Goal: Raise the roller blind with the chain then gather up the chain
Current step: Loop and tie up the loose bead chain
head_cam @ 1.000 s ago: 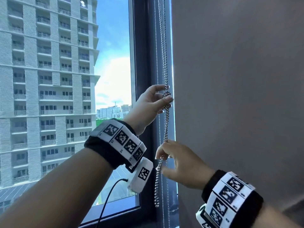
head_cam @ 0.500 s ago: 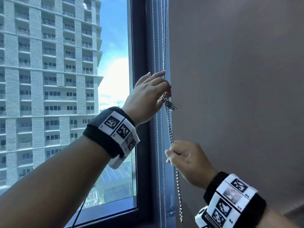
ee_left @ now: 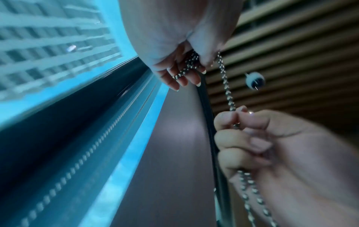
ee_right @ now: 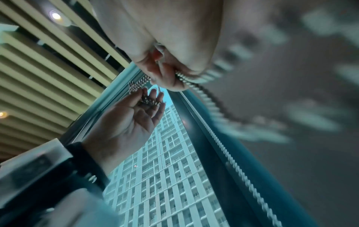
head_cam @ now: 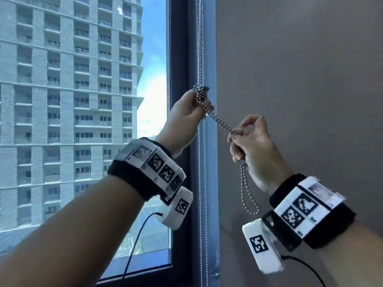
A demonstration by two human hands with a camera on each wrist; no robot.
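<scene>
The metal bead chain (head_cam: 200,48) hangs down along the dark window frame. My left hand (head_cam: 199,104) grips a bunched knot of chain (head_cam: 200,93) wound round its fingers (ee_left: 184,76). From there a doubled stretch of chain (head_cam: 220,122) runs taut, down and to the right, to my right hand (head_cam: 238,133), which pinches it between thumb and curled fingers (ee_left: 229,119). A short loop end (head_cam: 248,197) dangles below the right hand. In the right wrist view the chain bunch (ee_right: 139,87) lies at the left hand's fingertips. No blind fabric covers the glass.
A dark window frame (head_cam: 180,59) stands just left of the chain, and a grey wall (head_cam: 300,79) fills the right. Another thin chain strand (head_cam: 202,183) hangs straight down by the frame. A tall apartment block (head_cam: 62,100) shows through the glass. Wrist cables (head_cam: 134,245) trail below.
The right hand has risen and moved right, drawing the chain taut at a slant. The hanging tail is much shorter. The left hand now holds a thicker bunch of chain.
</scene>
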